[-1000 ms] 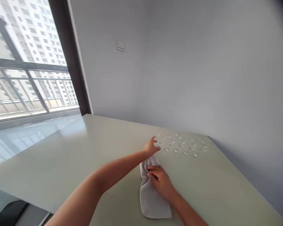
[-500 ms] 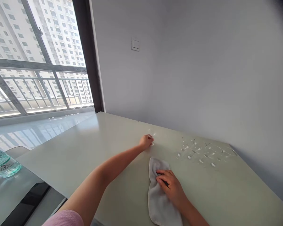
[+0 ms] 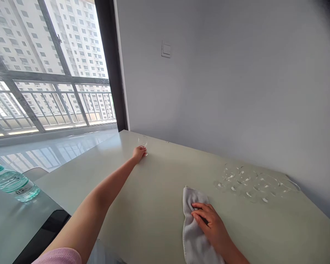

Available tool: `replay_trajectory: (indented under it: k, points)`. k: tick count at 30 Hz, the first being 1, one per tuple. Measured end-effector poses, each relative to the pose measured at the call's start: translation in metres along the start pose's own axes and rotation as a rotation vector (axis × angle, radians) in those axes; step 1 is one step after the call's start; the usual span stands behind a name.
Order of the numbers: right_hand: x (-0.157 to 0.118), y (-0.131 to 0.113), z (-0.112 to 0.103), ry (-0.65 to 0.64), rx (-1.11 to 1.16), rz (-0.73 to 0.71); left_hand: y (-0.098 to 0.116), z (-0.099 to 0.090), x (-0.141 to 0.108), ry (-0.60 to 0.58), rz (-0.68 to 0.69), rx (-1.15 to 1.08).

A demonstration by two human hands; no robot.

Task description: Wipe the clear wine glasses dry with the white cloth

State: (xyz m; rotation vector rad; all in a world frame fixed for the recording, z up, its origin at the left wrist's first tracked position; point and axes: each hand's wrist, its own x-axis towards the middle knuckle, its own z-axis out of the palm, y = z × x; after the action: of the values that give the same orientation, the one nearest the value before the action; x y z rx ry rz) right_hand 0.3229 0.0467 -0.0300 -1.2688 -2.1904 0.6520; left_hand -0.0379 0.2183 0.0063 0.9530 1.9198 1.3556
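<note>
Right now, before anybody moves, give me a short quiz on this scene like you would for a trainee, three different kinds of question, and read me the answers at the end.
1. True or false: the right hand is touching the grey cloth.
2. What is the left hand holding?
A) a bottle with a teal cap
B) a clear glass
C) a light switch
3. Fill in the blank: the group of clear glassware on the pale table is nearer to the ____ hand.

Key: 1 true; 2 B; 3 right.
</note>
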Motion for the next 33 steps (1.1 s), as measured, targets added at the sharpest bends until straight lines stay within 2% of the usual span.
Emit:
replay_trajectory:
  k: [4, 6, 7, 10, 14, 17, 20, 23, 26, 28, 30, 33]
  points:
    - [0.001, -0.003, -0.001, 0.007, -0.001, 0.009, -0.006, -0.004, -0.028, 0.216, 0.016, 0.016]
    - [0.002, -0.006, -0.001, 0.016, 0.002, 0.009, -0.010, 0.004, -0.047, 0.237, 0.050, 0.021]
    - [0.002, -0.007, -0.001, 0.022, 0.004, 0.005, -0.011, 0.011, -0.057, 0.205, 0.072, 0.022]
    - [0.003, -0.011, -0.001, 0.040, 0.010, -0.009, -0.008, 0.050, -0.088, -0.025, 0.143, 0.024]
    - [0.003, -0.014, -0.003, 0.039, 0.020, -0.001, 0.006, 0.123, -0.128, -0.434, 0.206, 0.039]
    - [0.002, -0.017, -0.005, 0.037, 0.028, 0.002, 0.022, 0.174, -0.158, -0.686, 0.241, 0.026]
    - [0.002, -0.018, -0.005, 0.046, 0.016, -0.003, 0.037, 0.214, -0.183, -0.866, 0.232, 0.005]
    - [0.002, -0.017, -0.004, 0.062, -0.009, -0.012, 0.046, 0.240, -0.202, -0.970, 0.173, -0.005]
    - [0.003, -0.016, -0.004, 0.059, -0.004, -0.016, 0.048, 0.253, -0.208, -0.992, 0.114, -0.028]
    - [0.003, -0.016, -0.004, 0.050, 0.007, -0.013, 0.047, 0.251, -0.204, -0.965, 0.089, -0.051]
    - [0.003, -0.016, -0.005, 0.047, 0.017, -0.011, 0.043, 0.240, -0.191, -0.914, 0.075, -0.070]
    - [0.002, -0.015, -0.005, 0.040, 0.028, -0.014, 0.036, 0.208, -0.161, -0.804, 0.063, -0.075]
